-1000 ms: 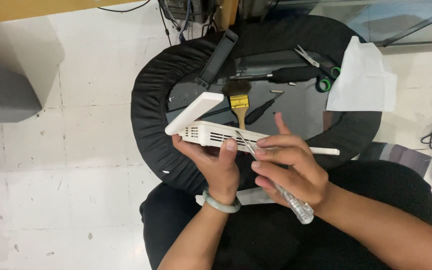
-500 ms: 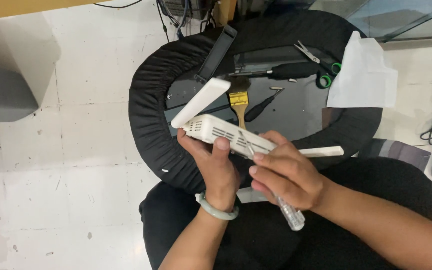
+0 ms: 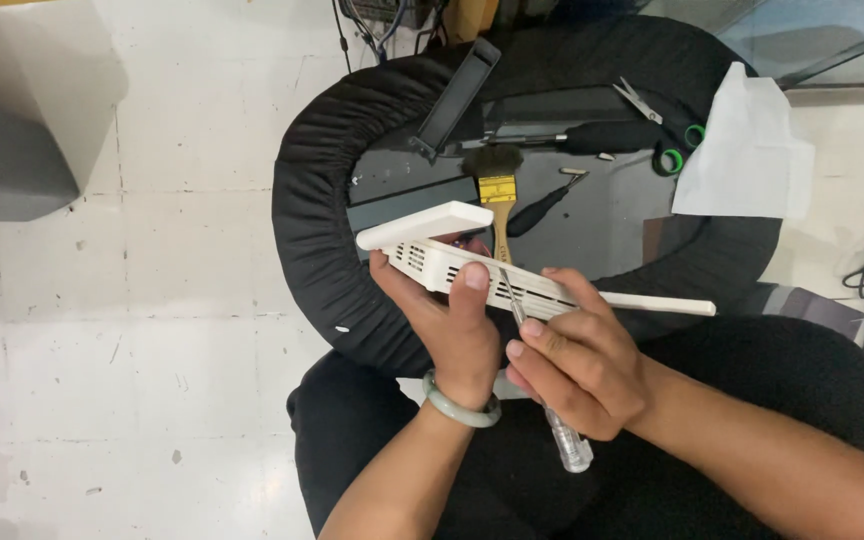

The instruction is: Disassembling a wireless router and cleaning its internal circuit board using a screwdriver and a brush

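Now left hand (image 3: 452,325) grips white device (image 3: 472,272); right hand (image 3: 577,365) clasps screwdriver (image 3: 542,370) (tip seemingly inserted).

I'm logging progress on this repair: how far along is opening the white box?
Done: tools are laid out on the round tray, brush and scissors included. In hand: the left hand grips the white box while the right hand works a screwdriver into its seam. Left: its cover looks only partly lifted.

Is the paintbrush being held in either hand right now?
No. The paintbrush lies on the tray, while the right hand grips a screwdriver and the left hand holds the white device.
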